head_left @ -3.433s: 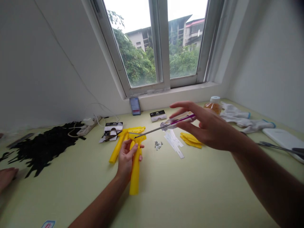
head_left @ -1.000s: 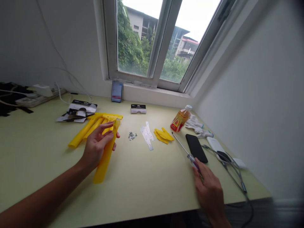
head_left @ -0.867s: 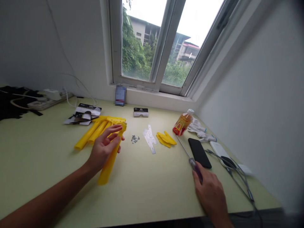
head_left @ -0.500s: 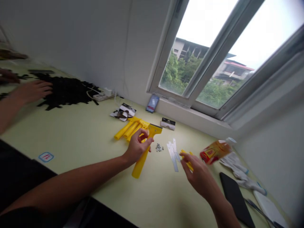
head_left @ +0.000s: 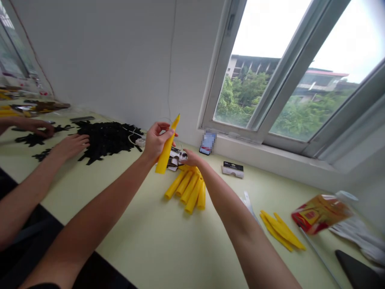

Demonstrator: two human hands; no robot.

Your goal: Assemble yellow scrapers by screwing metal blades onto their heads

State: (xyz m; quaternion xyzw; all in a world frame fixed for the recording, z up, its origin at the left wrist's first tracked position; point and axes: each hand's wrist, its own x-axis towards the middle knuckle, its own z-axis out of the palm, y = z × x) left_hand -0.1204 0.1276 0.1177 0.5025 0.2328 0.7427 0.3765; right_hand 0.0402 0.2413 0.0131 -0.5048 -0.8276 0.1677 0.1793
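One yellow tool is noted in the head view, clamped between thumb and fingers of the left hand, long axis tilted, upper end leaning right. Cardboard packaging lies to the fingers' lower right, partly behind the tool. The right hand appears nearer to it; whether those fingers are apart or together cannot be told. Yellow handles fan out below the right wrist; open tabletop runs from them to the near edge.

No readable text; print on bottle, black-white box too blurred.
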